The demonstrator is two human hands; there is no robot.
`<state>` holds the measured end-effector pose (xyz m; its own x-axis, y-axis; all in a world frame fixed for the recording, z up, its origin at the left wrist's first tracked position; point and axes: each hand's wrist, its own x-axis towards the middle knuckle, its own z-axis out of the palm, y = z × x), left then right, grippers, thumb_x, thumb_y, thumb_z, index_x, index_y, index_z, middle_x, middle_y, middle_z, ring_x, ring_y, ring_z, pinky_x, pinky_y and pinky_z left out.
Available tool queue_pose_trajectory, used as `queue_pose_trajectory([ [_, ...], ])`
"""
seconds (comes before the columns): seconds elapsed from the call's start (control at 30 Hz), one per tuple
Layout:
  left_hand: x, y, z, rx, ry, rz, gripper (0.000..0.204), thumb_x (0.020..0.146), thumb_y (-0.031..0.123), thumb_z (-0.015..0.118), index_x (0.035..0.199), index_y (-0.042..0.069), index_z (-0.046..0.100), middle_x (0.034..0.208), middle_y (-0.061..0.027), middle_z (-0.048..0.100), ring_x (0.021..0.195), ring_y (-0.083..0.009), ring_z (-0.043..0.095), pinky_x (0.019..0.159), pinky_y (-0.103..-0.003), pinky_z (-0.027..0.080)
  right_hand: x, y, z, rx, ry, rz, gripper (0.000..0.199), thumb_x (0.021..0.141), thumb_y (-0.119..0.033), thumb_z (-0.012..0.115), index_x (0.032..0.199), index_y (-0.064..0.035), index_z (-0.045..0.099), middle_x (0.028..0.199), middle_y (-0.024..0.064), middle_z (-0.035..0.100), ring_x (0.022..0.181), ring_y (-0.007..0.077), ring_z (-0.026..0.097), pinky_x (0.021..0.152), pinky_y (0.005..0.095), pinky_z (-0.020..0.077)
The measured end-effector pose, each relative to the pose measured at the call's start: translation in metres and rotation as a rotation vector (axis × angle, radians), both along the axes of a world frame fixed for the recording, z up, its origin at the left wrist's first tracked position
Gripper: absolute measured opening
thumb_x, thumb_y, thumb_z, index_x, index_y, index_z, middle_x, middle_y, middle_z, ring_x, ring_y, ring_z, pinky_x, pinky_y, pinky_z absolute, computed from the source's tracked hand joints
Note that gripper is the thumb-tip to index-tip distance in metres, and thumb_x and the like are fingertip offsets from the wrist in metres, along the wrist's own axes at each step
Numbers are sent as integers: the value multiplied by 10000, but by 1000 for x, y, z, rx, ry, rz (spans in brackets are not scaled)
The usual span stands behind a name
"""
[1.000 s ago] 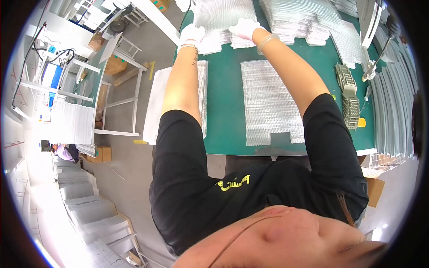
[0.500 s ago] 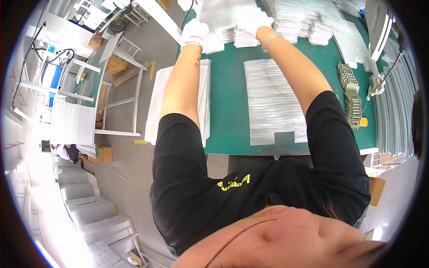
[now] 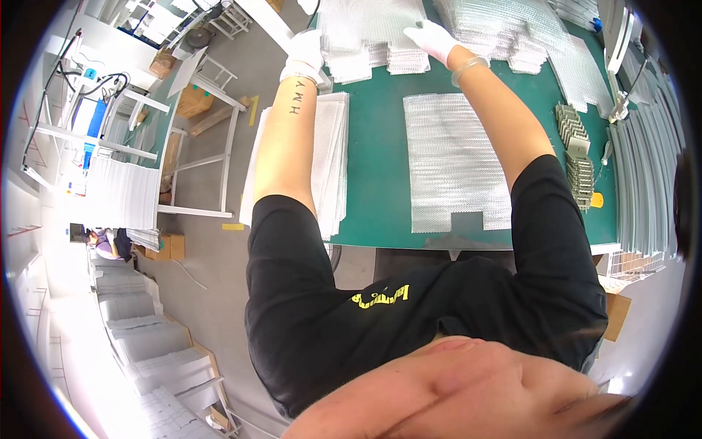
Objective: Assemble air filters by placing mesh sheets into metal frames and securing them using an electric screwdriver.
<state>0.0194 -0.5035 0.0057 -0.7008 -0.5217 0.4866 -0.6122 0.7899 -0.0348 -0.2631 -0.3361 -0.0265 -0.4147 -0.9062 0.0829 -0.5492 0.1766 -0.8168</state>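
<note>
Has white-gloved left hand [image 3: 304, 49] and right hand [image 3: 436, 41] at opposite edges of silvery textured sheet stack [image 3: 369, 23] on green worktop [image 3: 376, 146]; cannot tell state of fingers.

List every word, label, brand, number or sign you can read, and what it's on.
Yellow curved lettering: on the black short-sleeved shirt; wording not copied here.
Dark letters: along the person's bare left forearm; likewise not copied.
Silver textured sheets on the green tabletop: no lettering that I can make out.
Brown cardboard box, far left: any marks too small to read.
</note>
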Motion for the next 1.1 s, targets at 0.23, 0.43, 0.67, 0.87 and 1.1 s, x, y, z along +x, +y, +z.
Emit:
queue_pose_trajectory([
  [0.23, -41, 41, -18, 713, 505, 226, 575, 977, 387, 586, 1334, -63, 565, 1131, -279, 657, 1105, -398, 632, 998, -404, 486, 28, 28, 39, 1, 650, -18, 470, 953, -341, 517, 1362, -125, 598, 1306, 156, 645, 1187, 323, 622, 988, 384, 476],
  [0.43, 5, 29, -12, 459, 255, 239, 681, 1002, 456, 553, 1380, -108, 503, 1289, -193, 636, 1171, -304, 620, 1051, -388, 453, 37, 23, 65, -884, -396, 59, 542, 896, -5, 625, 1421, -14, 490, 1254, 171, 641, 1049, 217, 657, 927, 350, 543],
  [0.67, 16, 86, 7, 1301, 1194, -264, 361, 961, 119, 664, 1266, -54, 580, 1121, -103, 651, 997, -182, 646, 866, -276, 537, -17, 60, 36, -906, -898, 692, 808, 899, 6, 645, 1591, -57, 233, 1311, 126, 575, 1051, 189, 608, 934, 312, 533],
  [0.87, 45, 258, 37, 1114, 940, -196, 552, 891, 33, 695, 1392, -57, 480, 1115, -92, 625, 943, -147, 634, 856, -285, 542, 31, 229, 47, -749, 254, 59, 494, 906, -192, 648, 1392, -127, 589, 1206, 102, 664, 893, 184, 650, 797, 302, 513],
  [1.1, 40, 425, -73, 557, 465, -4, 770, 810, 120, 790, 1478, -25, 435, 1171, -123, 603, 766, -138, 576, 745, -290, 523, 77, 391, -26, -161, 164, -112, 597, 807, -90, 752, 1374, -48, 569, 1078, 77, 617, 665, 138, 503, 676, 274, 494],
])
